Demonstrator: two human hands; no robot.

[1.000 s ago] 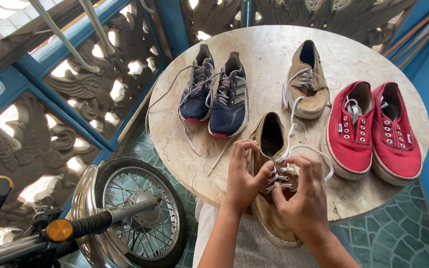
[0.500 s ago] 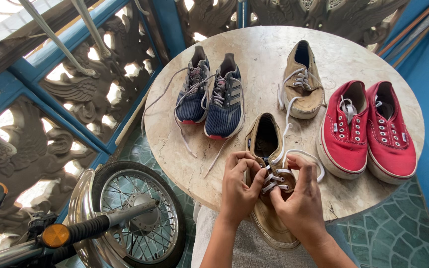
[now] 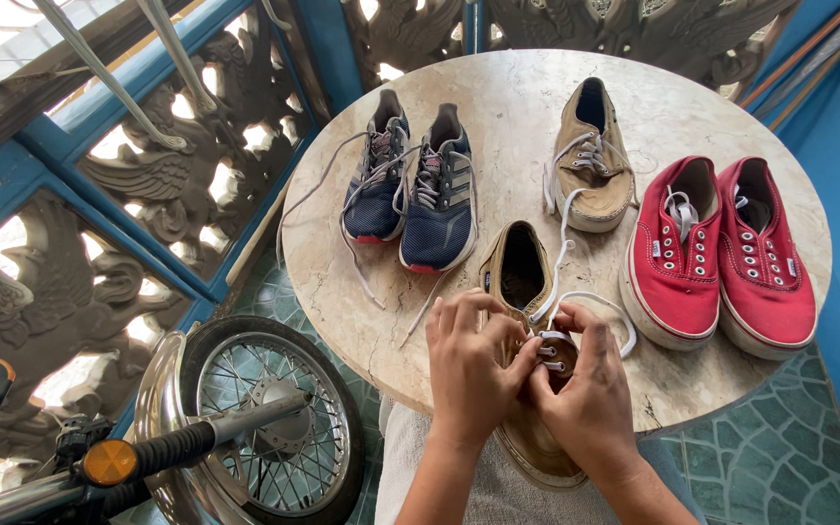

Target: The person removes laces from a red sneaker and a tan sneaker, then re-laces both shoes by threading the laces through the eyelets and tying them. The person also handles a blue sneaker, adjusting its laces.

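A worn tan shoe (image 3: 522, 282) lies half on the near edge of a round marble table (image 3: 527, 92), toe toward me. My left hand (image 3: 471, 367) grips its laced upper from the left, fingers curled over the eyelets. My right hand (image 3: 590, 389) pinches the white lace (image 3: 585, 303) at the eyelets from the right. A loose loop of that lace trails onto the table. The shoe's toe is hidden under my hands.
On the table stand a pair of navy running shoes (image 3: 415, 190), the other tan shoe (image 3: 590, 160) and a pair of red sneakers (image 3: 721, 253). A motorcycle wheel (image 3: 264, 418) and handlebar (image 3: 162, 447) are at lower left. Carved blue railing borders the left.
My left hand has slid further over the shoe's laces, now covering the eyelets. The right hand stays pinching the lace. The view shifted slightly.
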